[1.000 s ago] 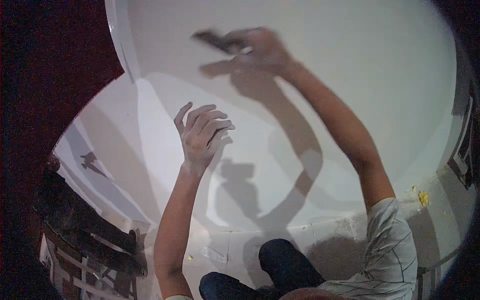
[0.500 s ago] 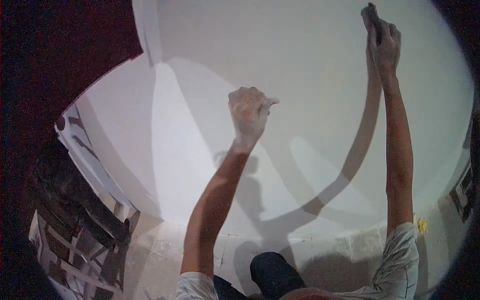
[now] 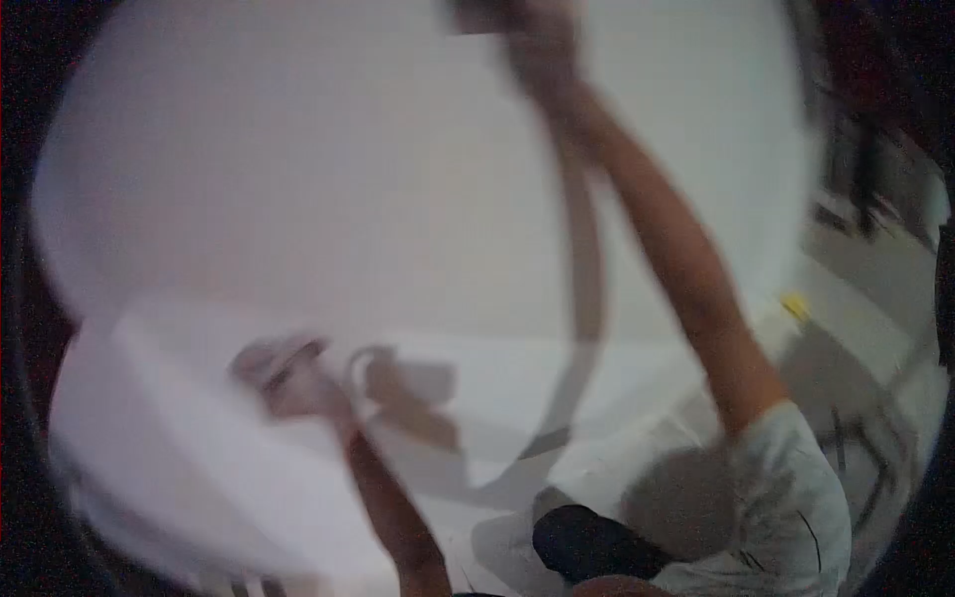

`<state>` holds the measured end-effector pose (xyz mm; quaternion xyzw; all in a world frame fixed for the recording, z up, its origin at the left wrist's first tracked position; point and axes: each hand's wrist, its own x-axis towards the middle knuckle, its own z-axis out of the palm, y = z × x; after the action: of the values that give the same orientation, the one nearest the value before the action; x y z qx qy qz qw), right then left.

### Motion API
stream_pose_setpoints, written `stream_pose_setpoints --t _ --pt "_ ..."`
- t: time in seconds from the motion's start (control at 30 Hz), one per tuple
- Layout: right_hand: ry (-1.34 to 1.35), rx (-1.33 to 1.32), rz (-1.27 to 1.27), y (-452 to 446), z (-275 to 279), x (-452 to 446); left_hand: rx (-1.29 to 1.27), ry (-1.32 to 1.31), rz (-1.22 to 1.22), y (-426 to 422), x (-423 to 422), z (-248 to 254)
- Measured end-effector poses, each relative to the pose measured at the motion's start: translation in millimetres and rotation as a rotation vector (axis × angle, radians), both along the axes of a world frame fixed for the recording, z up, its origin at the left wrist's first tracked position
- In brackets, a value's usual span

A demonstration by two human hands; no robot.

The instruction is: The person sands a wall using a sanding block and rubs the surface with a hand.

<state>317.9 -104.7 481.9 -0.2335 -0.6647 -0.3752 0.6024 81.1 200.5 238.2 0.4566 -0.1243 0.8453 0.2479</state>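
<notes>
A broad, smooth white wall fills most of the head view. My right hand is raised at the top edge, closed around a dark block held at the wall; the frame cuts off part of both, and motion blurs them. Lower down on the left, my left hand is at the wall with its fingers curled in. Blur hides what it holds, if anything.
Shadows of my arm and head fall across the wall. Below is a pale, dusty floor, with my dark-clothed knee over it. Something small and yellow lies at the right, and dark frame-like objects stand beyond it.
My view has swung to the right. Both hands now appear further left in it, the left one lower and the right one at the top edge. The right hand still grips the dark block.
</notes>
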Motion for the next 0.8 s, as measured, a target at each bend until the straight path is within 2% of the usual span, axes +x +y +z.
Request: stream_pose_setpoints --t 0.03,0.07,0.1,0.13,0.17,0.23,0.33,0.4,0.43,0.53,0.67,0.8 --pt "-0.004 -0.089 0.319 6.7 -0.4 2.2 -0.063 -0.012 -0.129 7.1 6.2 0.8" --pt "-0.187 0.201 -0.561 6.6 2.2 5.2 0.105 -0.005 0.006 29.2 9.5 3.3" --pt "-0.025 0.347 -0.716 19.0 0.0 4.3 0.028 0.065 0.018 6.1 4.2 13.4" --pt "-0.029 0.432 -0.808 18.2 -4.6 -11.0 0.045 0.056 -0.117 18.7 6.4 11.2" --pt "-0.026 0.522 -0.899 16.9 -9.3 -28.6 -0.043 0.058 -0.079 24.8 11.5 10.4" --pt "-0.037 0.691 -0.915 21.9 -3.3 -22.1 -0.064 0.18 -0.068 62.1 18.5 2.3" --pt "-0.033 0.725 -0.922 4.5 -2.4 -22.0 -0.108 0.158 -0.093 -13.4 4.5 37.7" --pt "-0.009 0.699 -0.928 -6.3 -5.0 -22.3 -0.097 0.174 -0.1 -33.2 2.9 45.7" --pt "-0.007 0.667 -0.932 28.2 -4.6 5.3 -0.108 0.2 -0.07 9.6 33.5 41.8" --pt "0.046 0.601 -0.926 34.7 -7.8 14.6 -0.016 0.245 0.016 73.8 77.6 21.2" --pt "0.104 0.543 -0.896 37.6 -14.5 17.6 0.068 0.255 -0.003 88.2 87.3 18.4" --pt "0.157 0.476 -0.857 57.5 -27.0 22.7 -0.04 0.333 0.105 121.8 113.8 11.3"
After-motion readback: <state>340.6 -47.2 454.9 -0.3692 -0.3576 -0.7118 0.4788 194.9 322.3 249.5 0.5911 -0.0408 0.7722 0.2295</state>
